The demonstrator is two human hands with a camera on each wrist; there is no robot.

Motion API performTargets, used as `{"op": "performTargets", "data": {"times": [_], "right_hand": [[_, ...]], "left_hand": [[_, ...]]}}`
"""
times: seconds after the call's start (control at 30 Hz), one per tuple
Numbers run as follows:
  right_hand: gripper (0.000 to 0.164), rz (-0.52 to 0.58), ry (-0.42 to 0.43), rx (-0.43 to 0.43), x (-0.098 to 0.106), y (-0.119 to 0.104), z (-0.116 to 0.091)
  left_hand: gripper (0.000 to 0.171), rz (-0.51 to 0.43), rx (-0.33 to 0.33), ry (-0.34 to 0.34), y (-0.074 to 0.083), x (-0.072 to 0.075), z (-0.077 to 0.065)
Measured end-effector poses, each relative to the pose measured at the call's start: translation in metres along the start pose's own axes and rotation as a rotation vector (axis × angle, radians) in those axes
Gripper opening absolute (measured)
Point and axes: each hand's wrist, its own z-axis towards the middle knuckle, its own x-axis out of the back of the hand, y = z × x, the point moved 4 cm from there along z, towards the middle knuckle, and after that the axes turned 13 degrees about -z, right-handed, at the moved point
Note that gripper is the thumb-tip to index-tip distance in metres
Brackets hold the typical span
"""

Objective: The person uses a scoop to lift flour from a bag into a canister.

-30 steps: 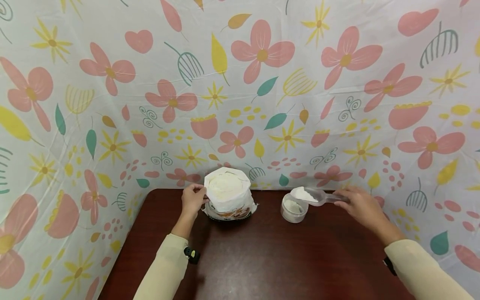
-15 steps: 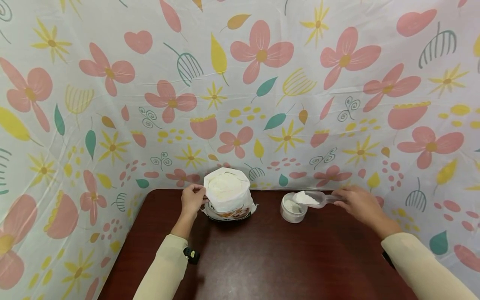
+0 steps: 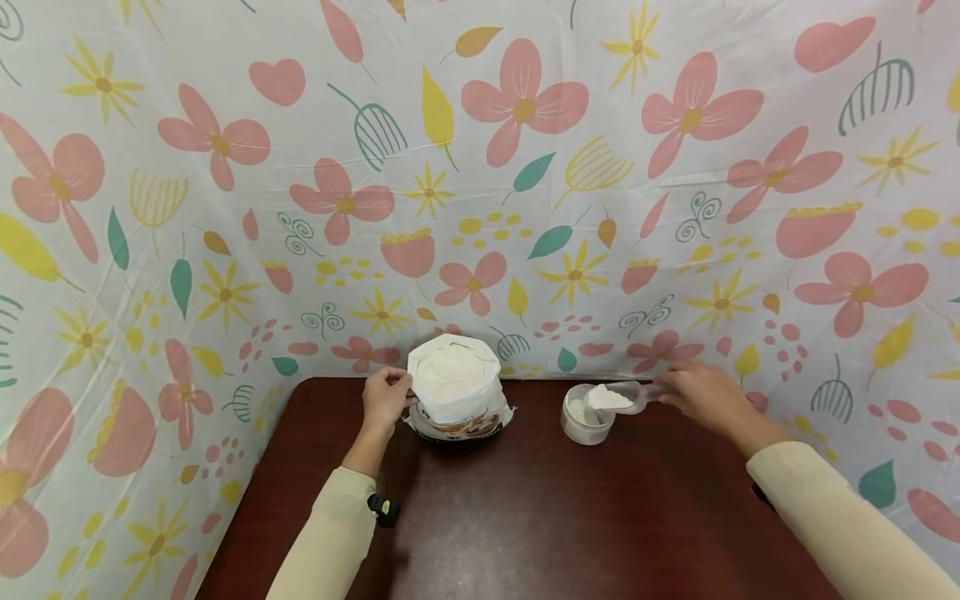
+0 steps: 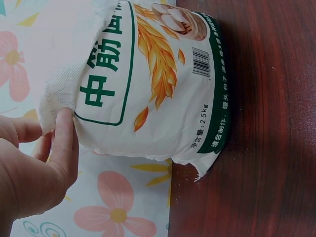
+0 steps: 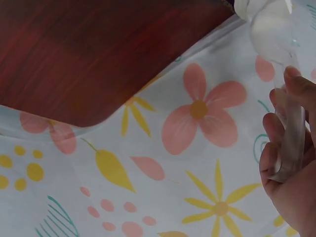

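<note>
A white flour bag stands at the back of the table, its rolled-down top showing pale flour inside. My left hand pinches the bag's folded rim at its left side; in the left wrist view the thumb and fingers grip the woven cloth edge. My right hand holds a clear plastic scoop by its handle, fingers curled round it in the right wrist view. White flour is heaped in the scoop, which overlaps the right rim of a small clear round tub with flour in it.
The dark red-brown table carries the bag and tub near its back edge. Right behind that edge hangs a white cloth printed with flowers, also closing in both sides.
The scoop has shifted slightly right and down over the tub, and my right hand has moved a little left along with the forearm. My left hand and the bag stay put.
</note>
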Motion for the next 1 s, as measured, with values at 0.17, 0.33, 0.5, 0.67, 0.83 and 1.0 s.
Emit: {"op": "performTargets", "data": {"times": [0.17, 0.33, 0.5, 0.67, 0.83, 1.0], "right_hand": [[0.018, -0.042, -0.003, 0.049, 0.002, -0.003, 0.009], [0.018, -0.065, -0.004, 0.063, 0.0, -0.006, 0.017], [0.021, -0.074, 0.002, 0.08, 0.003, -0.011, 0.024], [0.022, -0.119, 0.005, 0.1, 0.011, -0.017, 0.031], [0.019, -0.185, -0.007, 0.122, 0.015, -0.023, 0.039], [0.017, -0.256, -0.048, 0.125, 0.014, -0.028, 0.047]], "left_hand": [[0.019, -0.003, -0.005, 0.002, 0.0, 0.0, -0.001], [0.019, 0.0, -0.007, -0.003, -0.001, 0.0, -0.001], [0.02, -0.006, -0.005, -0.008, 0.001, 0.0, -0.003], [0.02, -0.015, -0.01, -0.011, 0.002, 0.0, -0.004], [0.019, -0.015, -0.011, -0.008, 0.002, 0.001, -0.003], [0.019, -0.012, -0.011, -0.016, 0.002, 0.001, -0.003]]}}
